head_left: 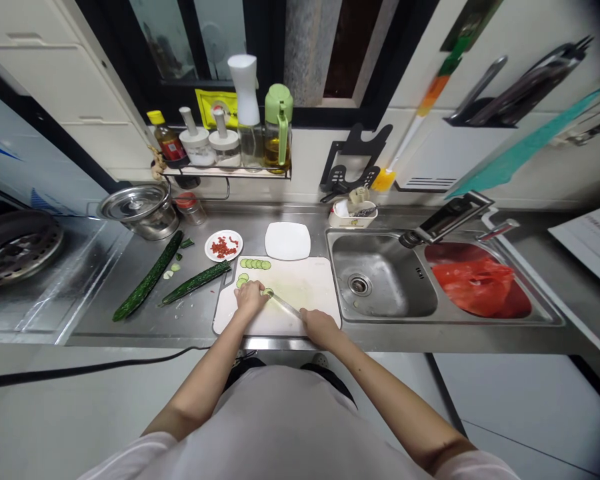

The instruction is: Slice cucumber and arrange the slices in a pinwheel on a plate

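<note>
On a white cutting board (pixel 305 293) my left hand (pixel 250 297) is curled over a short cucumber piece (pixel 267 292), pressing it down. My right hand (pixel 319 325) grips the handle of a knife (pixel 286 306) whose blade points left to the cucumber piece. A row of cucumber slices (pixel 255 264) lies along the board's far edge, and a few more slices (pixel 242 280) sit near my left hand. Two whole cucumbers lie on the steel counter to the left, a long one (pixel 147 279) and a shorter one (pixel 196 282).
A small plate of red chopped bits (pixel 223 245) and an empty white plate (pixel 287 240) sit behind the board. A steel sink (pixel 380 280) is to the right, with a red basin (pixel 477 287). A lidded pot (pixel 140 210) and a condiment shelf (pixel 225 170) stand at the back left.
</note>
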Tool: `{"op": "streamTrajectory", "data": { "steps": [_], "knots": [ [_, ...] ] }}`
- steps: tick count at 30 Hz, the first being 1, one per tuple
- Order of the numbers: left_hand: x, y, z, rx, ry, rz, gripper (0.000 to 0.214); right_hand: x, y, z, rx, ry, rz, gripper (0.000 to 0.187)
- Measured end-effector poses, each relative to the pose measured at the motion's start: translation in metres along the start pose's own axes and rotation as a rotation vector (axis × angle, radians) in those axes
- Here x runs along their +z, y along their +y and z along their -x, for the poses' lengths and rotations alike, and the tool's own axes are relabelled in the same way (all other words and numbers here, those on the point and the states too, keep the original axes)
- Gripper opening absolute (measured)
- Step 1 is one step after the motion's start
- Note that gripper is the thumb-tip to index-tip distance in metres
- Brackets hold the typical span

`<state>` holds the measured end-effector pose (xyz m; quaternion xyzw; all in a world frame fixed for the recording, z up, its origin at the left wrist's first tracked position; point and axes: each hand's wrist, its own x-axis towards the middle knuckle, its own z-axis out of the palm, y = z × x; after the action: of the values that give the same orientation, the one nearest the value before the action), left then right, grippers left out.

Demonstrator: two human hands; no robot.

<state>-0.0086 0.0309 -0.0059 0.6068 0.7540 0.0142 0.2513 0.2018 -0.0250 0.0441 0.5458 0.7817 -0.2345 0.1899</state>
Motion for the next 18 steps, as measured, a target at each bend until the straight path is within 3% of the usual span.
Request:
{"op": "streamTrajectory", "data": {
  "steps": [18],
  "knots": [
    [-0.0030, 0.0054, -0.0018, -0.018, -0.020, 0.010, 0.019, -0.0010, -0.0056, -0.0002, 0.009, 0.005, -0.019, 0.028]
  ]
}}
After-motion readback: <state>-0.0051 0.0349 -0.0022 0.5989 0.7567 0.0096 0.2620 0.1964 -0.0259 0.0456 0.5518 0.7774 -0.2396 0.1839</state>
